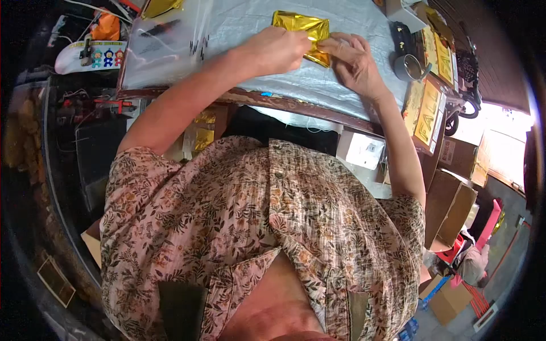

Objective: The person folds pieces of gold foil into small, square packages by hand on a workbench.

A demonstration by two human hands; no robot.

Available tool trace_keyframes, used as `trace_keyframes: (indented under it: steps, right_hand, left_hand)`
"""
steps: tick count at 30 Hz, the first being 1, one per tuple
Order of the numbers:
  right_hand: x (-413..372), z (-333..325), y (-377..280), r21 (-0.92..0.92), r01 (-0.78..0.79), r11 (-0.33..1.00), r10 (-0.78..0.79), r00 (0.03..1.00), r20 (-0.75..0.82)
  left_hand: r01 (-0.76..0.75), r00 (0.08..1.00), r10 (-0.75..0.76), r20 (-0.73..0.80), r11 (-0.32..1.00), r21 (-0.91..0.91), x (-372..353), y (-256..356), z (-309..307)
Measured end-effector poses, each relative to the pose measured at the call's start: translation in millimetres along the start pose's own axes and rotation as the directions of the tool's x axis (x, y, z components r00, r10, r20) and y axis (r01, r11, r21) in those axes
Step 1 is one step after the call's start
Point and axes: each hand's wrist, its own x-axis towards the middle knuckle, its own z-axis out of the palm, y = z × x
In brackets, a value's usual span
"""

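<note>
A shiny gold foil packet (pixel 307 24) lies on the silvery plastic-covered table (pixel 239 17), between my two hands. My left hand (pixel 280 50) is closed, its fingers pinching the packet near its left and lower part. On the right side, my right hand (pixel 354 59) holds the packet's edge between thumb and fingers, with the other fingers bent. The fingertips of both hands nearly meet over the foil, and part of the packet is hidden beneath them.
A grey metal mug (pixel 407 68) stands right of my right hand, beside boxes marked FALL (pixel 426 116). Clear plastic sheeting (pixel 165 51) covers the table's left part. Another gold foil piece (pixel 161 7) lies at the far left. The table's worn front edge (pixel 307 108) runs below my forearms.
</note>
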Motion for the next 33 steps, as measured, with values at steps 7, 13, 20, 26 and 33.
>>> trace_keyframes:
  steps: [7, 13, 20, 26, 33]
  right_hand:
    - [7.5, -23.2, -37.0, 0.254, -0.137, 0.957, 0.174, 0.976, -0.128]
    - [18.0, -51.3, -86.2, 0.767, -0.359, 0.531, 0.612, 0.789, -0.054]
    - [14.6, -40.1, -91.3, 0.846, -0.366, 0.389, 0.763, 0.642, -0.073]
    - [18.7, -37.6, -108.0, 0.854, -0.344, 0.39, 0.794, 0.596, -0.122]
    - [14.3, -26.2, -104.5, 0.884, -0.304, 0.356, 0.811, 0.571, -0.13]
  left_hand:
    - [0.074, 0.997, -0.067, 0.032, 0.833, -0.548, 0.8, -16.0, -60.9]
    - [0.15, 0.988, -0.091, 0.125, 0.353, -0.923, -9.4, -13.8, -89.1]
    - [-0.013, 0.954, -0.295, 0.063, -0.25, -0.968, -23.2, 18.6, -37.5]
    - [-0.046, 0.917, -0.384, 0.109, -0.374, -0.926, -28.3, 36.6, -25.3]
    - [0.051, 0.923, -0.367, 0.119, -0.189, -0.981, -33.2, 40.6, -24.7]
